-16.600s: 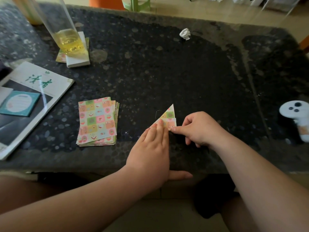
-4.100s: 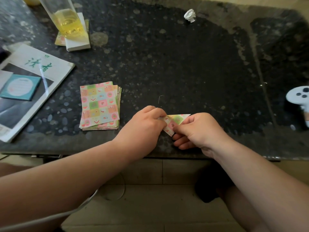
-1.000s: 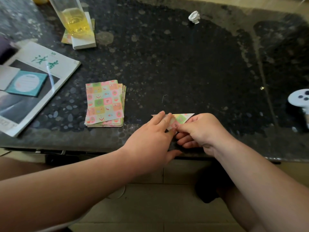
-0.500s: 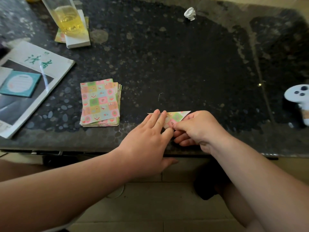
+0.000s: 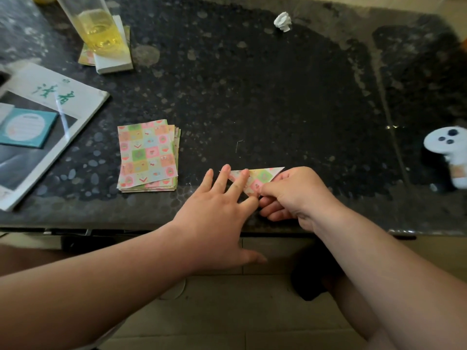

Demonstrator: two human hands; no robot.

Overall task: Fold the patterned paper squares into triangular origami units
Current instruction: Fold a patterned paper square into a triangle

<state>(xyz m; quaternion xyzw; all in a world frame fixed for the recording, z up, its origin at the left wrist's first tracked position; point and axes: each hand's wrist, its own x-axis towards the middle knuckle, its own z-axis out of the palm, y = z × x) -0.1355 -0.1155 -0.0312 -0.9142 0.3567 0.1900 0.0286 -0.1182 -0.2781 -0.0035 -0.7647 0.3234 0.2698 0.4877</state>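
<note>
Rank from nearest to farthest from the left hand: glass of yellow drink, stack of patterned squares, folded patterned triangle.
1. Folded patterned triangle: touching the left hand.
2. Stack of patterned squares: to its left.
3. Glass of yellow drink: far back left.

1 head-worn wide-angle camera looks forward and down, close above the near edge of the dark table.

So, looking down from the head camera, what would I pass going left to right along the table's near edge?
Booklet → stack of patterned squares → left hand → folded paper → right hand → white controller.
</note>
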